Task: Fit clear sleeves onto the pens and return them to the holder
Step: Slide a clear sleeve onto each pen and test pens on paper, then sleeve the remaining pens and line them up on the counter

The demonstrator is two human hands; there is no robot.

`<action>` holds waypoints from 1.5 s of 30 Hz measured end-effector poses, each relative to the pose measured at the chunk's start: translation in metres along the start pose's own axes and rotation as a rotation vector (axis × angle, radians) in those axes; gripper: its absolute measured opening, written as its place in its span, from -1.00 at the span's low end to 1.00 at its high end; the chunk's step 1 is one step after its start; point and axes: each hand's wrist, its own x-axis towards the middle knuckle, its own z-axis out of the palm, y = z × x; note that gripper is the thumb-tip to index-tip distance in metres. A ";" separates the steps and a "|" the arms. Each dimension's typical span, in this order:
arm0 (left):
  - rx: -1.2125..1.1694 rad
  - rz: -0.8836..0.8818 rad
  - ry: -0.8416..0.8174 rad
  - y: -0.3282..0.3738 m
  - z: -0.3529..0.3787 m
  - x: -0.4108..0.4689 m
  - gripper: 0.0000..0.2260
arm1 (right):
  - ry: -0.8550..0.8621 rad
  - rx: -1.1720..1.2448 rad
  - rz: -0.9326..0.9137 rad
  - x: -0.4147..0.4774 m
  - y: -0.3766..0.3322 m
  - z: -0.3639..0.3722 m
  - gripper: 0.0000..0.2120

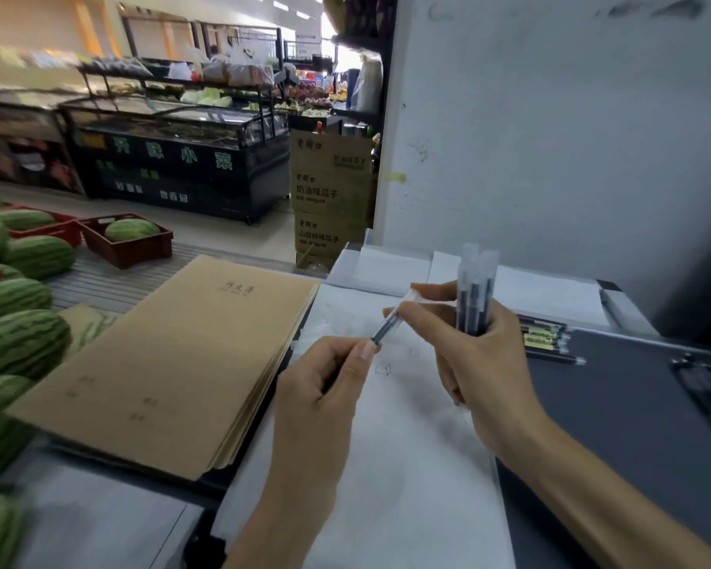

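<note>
My left hand [329,379] grips the lower end of a dark pen [386,327] that points up and to the right. A clear sleeve [408,301] sits over the pen's upper end, pinched by the thumb and forefinger of my right hand [477,359]. The same right hand also holds a bundle of sleeved pens [476,293] upright in its other fingers. Several more pens [546,336] lie flat on the desk just right of that hand. Both hands hover above white paper [407,466]. No holder can be made out.
A stack of brown notebooks [173,363] lies left of the paper. Watermelons [17,342] fill the left edge, with red crates [128,240] behind. A dark grey surface [616,425] lies to the right, a white wall [551,137] behind, and cardboard boxes [331,190] beyond the desk.
</note>
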 end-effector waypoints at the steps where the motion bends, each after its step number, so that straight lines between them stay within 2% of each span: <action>1: -0.011 -0.008 -0.004 0.001 0.001 0.000 -0.84 | -0.006 0.003 0.013 -0.001 -0.003 0.001 -0.74; 7: -0.084 -0.049 -0.086 0.005 0.001 0.001 -0.91 | -0.054 0.134 0.163 -0.011 0.000 0.016 -0.65; 10: -0.050 -0.046 -0.112 0.006 0.003 -0.001 -0.93 | -0.061 0.079 0.159 -0.015 0.003 0.018 -0.84; 11: -0.025 -0.053 -0.109 0.006 0.003 -0.001 -0.90 | -0.039 0.049 0.162 -0.016 0.003 0.019 -0.88; 13: 0.003 -0.081 -0.088 0.007 0.004 -0.001 -0.89 | 0.038 0.012 0.179 -0.016 0.003 0.019 -0.69; 15: 0.012 -0.115 -0.067 0.008 0.006 -0.001 -0.90 | 0.142 0.036 0.202 -0.018 0.000 0.013 -0.61; 18: 0.048 -0.127 -0.056 0.009 0.008 -0.002 -0.86 | 0.255 0.039 0.163 -0.024 -0.004 -0.003 -0.57; 21: 0.171 -0.123 -0.100 0.011 0.013 -0.004 -0.81 | 0.283 0.002 0.102 -0.039 -0.005 -0.023 -0.59; 26: 0.588 0.016 -0.257 0.006 0.023 -0.009 -0.85 | 0.308 -0.087 -0.002 -0.053 -0.008 -0.066 -0.63; 29: 0.809 0.190 -0.296 0.001 0.025 -0.015 -0.92 | 0.356 -0.066 -0.063 -0.049 -0.012 -0.093 -0.62; 32: 0.956 0.335 -0.318 0.003 0.025 -0.019 -0.92 | 0.396 -0.079 -0.079 -0.050 -0.001 -0.110 -0.68; 36: 1.000 0.431 -0.295 0.016 0.033 -0.013 -0.87 | 0.389 -0.091 -0.030 -0.058 0.018 -0.118 -0.81; 40: 0.935 0.443 -0.262 0.036 0.056 -0.002 -0.87 | 0.431 -0.087 -0.050 -0.059 0.008 -0.122 -0.83; 45: 0.890 0.470 -0.265 0.041 0.083 0.002 -0.87 | 0.332 -0.241 -0.057 -0.065 0.013 -0.122 -0.80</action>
